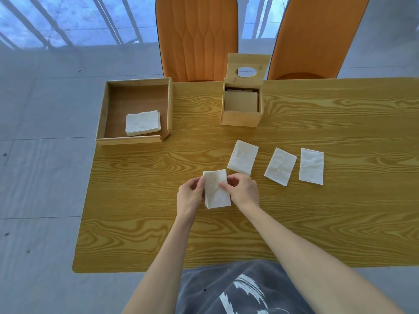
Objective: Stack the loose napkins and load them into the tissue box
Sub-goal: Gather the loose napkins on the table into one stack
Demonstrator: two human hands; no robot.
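A small stack of white napkins lies on the wooden table in front of me. My left hand grips its left edge and my right hand holds its right edge, fingers on top. Three loose folded napkins lie in a row to the right: one, a second and a third. The wooden tissue box stands at the back with its lid, which has an oval hole, tipped up open; something tan lies inside it.
A shallow wooden tray at the back left holds another stack of white napkins. Two orange chairs stand behind the table. The table's left edge and near edge border a grey floor.
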